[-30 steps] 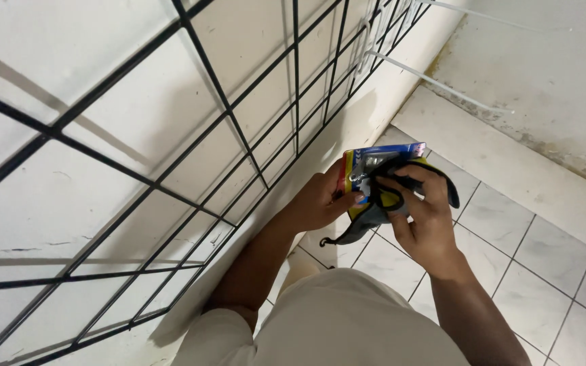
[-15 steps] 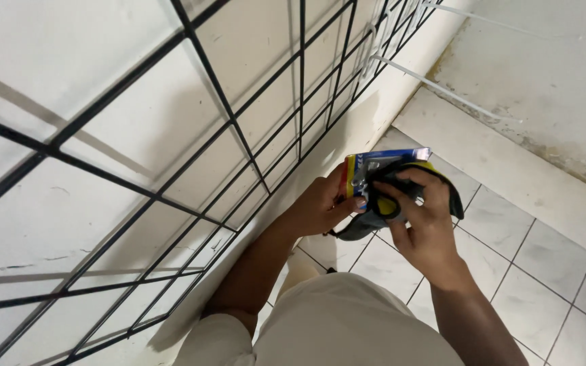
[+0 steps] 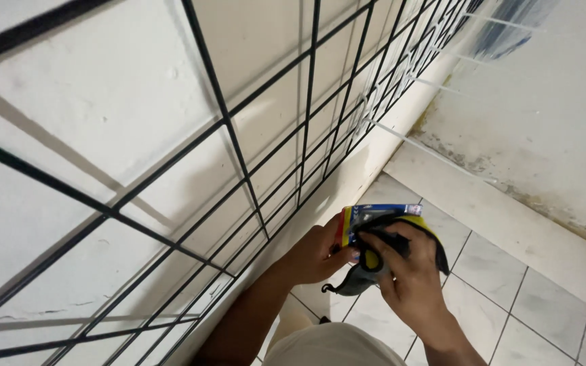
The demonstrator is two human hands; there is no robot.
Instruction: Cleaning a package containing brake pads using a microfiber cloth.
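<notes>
Entry, head view. The blue and yellow carded pack point(image 3: 364, 220) sits between both hands, held in the air above the floor tiles point(image 3: 490, 261), near where the floor meets the wall base. A black and yellow glove-like item point(image 3: 374, 264) hangs with it; I cannot tell whether it is fixed to the card or loose.

Left hand point(image 3: 317, 254): fingers closed on the pack's left edge, thumb on the front.

Right hand point(image 3: 408, 278): fingers curled over the black fabric and the pack's lower right, holding both.

Outward: black wire grid panel point(image 3: 266, 169) just beside the hands, standing against the white wall point(image 3: 89, 115). Stained wall point(image 3: 544, 129) to the right.

Judgement on handling: keep the left pinch firm at the card edge so it does not bend, and let the right fingers work the fabric in short pulls, pack flat to the camera.
</notes>
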